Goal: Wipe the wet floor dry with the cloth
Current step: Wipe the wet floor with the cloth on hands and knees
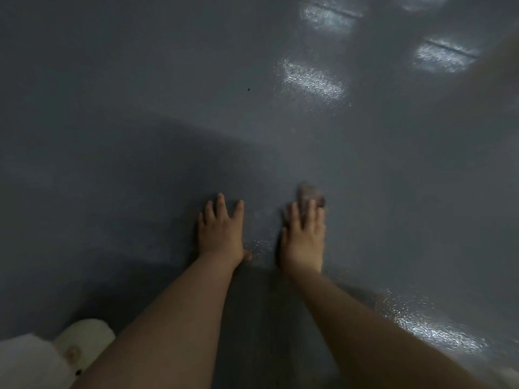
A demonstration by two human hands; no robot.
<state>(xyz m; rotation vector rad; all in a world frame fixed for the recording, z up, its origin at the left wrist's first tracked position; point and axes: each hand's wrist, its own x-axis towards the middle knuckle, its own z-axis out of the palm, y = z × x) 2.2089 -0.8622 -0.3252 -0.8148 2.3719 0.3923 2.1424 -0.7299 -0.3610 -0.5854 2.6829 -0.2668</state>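
Dim light here, and much of what we see is soft and blurred. The cloth (pixel 310 195) is mostly hidden: only a small, brownish, smeared lump of it pokes out past the fingertips of our right hand (pixel 304 237), and we cannot make out its edges, its folds or how much of it lies under the palm. At the bottom left a pale, fluffy slipper (pixel 84 336) is cut off by the frame edge and partly covered by our left forearm; what the white shape beside it is, we cannot tell. A blurred pale streak crosses the top right corner, unreadable.

Now the hands. Our right hand lies flat, fingers straight and close together, pressing down on the cloth against the floor (pixel 140 122). It presses rather than grips; no finger curls round the fabric. Our left hand (pixel 222 228) is just beside it, apart from the cloth, spread wide with fingers fanned and the palm planted on the bare floor, holding nothing.

The floor is dark grey and speckled. Between the two hands we catch small glints of wet, a brighter shiny strip runs beside our right forearm, and several light patches gleam far ahead, top right.

No containers in sight.
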